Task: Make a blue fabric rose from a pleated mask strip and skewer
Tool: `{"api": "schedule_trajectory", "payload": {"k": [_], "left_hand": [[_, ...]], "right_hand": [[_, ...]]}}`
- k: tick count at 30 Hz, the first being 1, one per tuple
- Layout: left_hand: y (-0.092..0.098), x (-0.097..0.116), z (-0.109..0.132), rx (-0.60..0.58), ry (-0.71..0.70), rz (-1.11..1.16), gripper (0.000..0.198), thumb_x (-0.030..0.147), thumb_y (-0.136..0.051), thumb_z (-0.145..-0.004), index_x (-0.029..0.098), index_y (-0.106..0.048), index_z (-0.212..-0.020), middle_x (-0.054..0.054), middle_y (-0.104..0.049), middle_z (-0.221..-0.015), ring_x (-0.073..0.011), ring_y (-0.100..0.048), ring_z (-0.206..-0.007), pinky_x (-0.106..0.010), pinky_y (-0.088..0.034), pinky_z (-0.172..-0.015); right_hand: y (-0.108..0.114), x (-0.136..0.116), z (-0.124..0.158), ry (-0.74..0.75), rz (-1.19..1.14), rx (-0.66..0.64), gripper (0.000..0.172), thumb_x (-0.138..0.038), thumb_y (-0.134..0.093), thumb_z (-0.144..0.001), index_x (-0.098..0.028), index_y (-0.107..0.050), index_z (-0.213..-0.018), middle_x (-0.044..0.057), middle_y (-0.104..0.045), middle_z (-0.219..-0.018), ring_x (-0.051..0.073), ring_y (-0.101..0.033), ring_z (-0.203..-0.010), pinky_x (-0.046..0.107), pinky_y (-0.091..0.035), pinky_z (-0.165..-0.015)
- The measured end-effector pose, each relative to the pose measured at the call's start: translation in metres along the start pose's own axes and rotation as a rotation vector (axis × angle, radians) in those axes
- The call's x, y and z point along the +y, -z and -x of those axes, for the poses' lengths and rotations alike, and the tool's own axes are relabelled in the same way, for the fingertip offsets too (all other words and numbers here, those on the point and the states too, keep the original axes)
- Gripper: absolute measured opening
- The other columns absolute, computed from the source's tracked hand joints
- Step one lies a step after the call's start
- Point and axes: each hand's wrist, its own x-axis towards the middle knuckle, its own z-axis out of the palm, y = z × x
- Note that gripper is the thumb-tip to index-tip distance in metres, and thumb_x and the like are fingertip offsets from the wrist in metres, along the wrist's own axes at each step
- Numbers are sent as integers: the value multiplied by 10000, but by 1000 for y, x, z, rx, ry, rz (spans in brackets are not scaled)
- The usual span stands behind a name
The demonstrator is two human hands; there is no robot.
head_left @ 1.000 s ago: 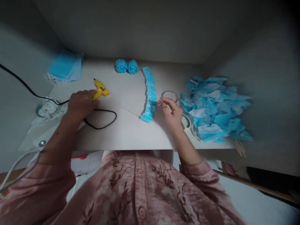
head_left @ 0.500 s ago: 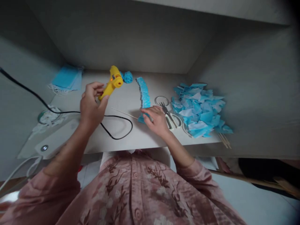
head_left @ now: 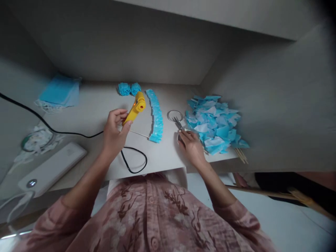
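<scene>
In my left hand point(head_left: 115, 131) is a yellow glue gun point(head_left: 135, 108), held by its handle with a small orange light lit on it. Its black cord runs off to the left. My right hand point(head_left: 193, 147) covers the white handles of a pair of scissors point(head_left: 177, 122); thumb and fingers close on them, and the blades point away from me. Between the hands lies a gathered blue strip point(head_left: 156, 119) with a thin stick point(head_left: 139, 133) touching its near end. Two rolled blue rosettes point(head_left: 124, 89) sit behind the glue gun.
A heap of blue and white scraps point(head_left: 215, 122) lies at right, with thin sticks point(head_left: 241, 155) poking out below. A wire ring point(head_left: 175, 115) is by the scissors. At left are blue face masks point(head_left: 60, 91), white scraps point(head_left: 39, 140) and a white power bank point(head_left: 55, 168).
My right hand has left the near end of the blue strip and moved right onto the scissors. The glue gun has come nearer to me, uncovering both rosettes. The view has shifted slightly.
</scene>
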Motion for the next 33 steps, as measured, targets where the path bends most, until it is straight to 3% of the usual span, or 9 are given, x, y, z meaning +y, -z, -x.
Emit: {"api": "schedule_trajectory", "payload": {"k": [5, 9, 14, 16, 20, 23, 25, 29, 33], "left_hand": [[-8, 2, 4, -29, 24, 41, 389, 368, -706, -892, 223, -570, -1226, -59, -702, -1084, -208, -725, -998, -414, -567, -999], [-11, 6, 2, -49, 36, 53, 382, 349, -697, -896, 228, -563, -1232, -50, -700, -1078, -204, -723, -1011, -420, -568, -1011], [-15, 10, -6, -34, 11, 3, 348, 238, -663, -902, 239, -556, -1233, -43, -699, -1112, -190, -711, -1067, -391, -564, -1028], [-20, 13, -10, -31, -14, -44, 343, 196, -650, -902, 242, -559, -1230, -48, -703, -1165, -188, -699, -1112, -371, -558, -1038], [-40, 20, -8, -31, -41, -152, 305, 172, -625, -922, 231, -562, -1215, -77, -710, -1215, -225, -690, -1140, -402, -551, -1042], [-59, 25, -1, -121, -80, -218, 323, 151, -581, -929, 225, -569, -1244, -95, -714, -1236, -248, -688, -1155, -423, -543, -1046], [-63, 27, 2, -217, -109, -217, 425, 176, -577, -941, 224, -522, -1359, -111, -686, -1318, -236, -695, -1147, -397, -557, -1019], [-30, 19, -1, -457, -58, -412, 558, 340, -556, -1002, 207, -425, -1529, -147, -650, -1420, -253, -726, -1087, -406, -571, -971], [31, 11, -15, -722, 94, -750, 491, 467, -455, -1042, 214, -582, -1442, -123, -746, -1290, -311, -719, -1156, -416, -552, -979]], "right_hand": [[-1, -18, -33, -14, 100, -105, 336, -194, -489, -1028, -100, -697, -1274, 174, -710, -1373, 293, -602, -1269, 412, -472, -1105], [-1, -13, -80, -152, 66, -196, 320, -167, -446, -1032, -62, -721, -1156, 224, -741, -1244, 331, -618, -1255, 432, -482, -1066], [-2, -11, -124, -170, -137, -142, 368, -123, -502, -990, -3, -673, -1293, 291, -625, -1450, 372, -547, -1408, 536, -408, -1189], [-2, -28, -128, -92, -298, -139, 446, -289, -483, -1055, -130, -589, -1458, 165, -643, -1489, 267, -586, -1404, 441, -449, -1194], [-6, -82, -122, 0, -1289, -142, 713, -641, -595, -948, -267, -486, -1545, 100, -520, -1623, 274, -552, -1456, 464, -508, -1157], [-8, -111, -122, -124, -1522, -17, 769, -720, -659, -861, -264, -557, -1471, 75, -589, -1561, 253, -544, -1455, 430, -470, -1206], [-5, -114, -123, -227, -1556, 43, 673, -679, -667, -877, -264, -608, -1404, 59, -629, -1517, 242, -561, -1430, 428, -469, -1209], [29, -82, -112, -367, -1628, 155, 472, -580, -674, -906, -270, -662, -1261, 48, -749, -1322, 232, -678, -1271, 401, -616, -986], [84, -39, -80, -422, -1669, 11, 486, -570, -674, -887, -278, -664, -1275, 52, -807, -1089, 208, -760, -916, 270, -586, -538]]}}
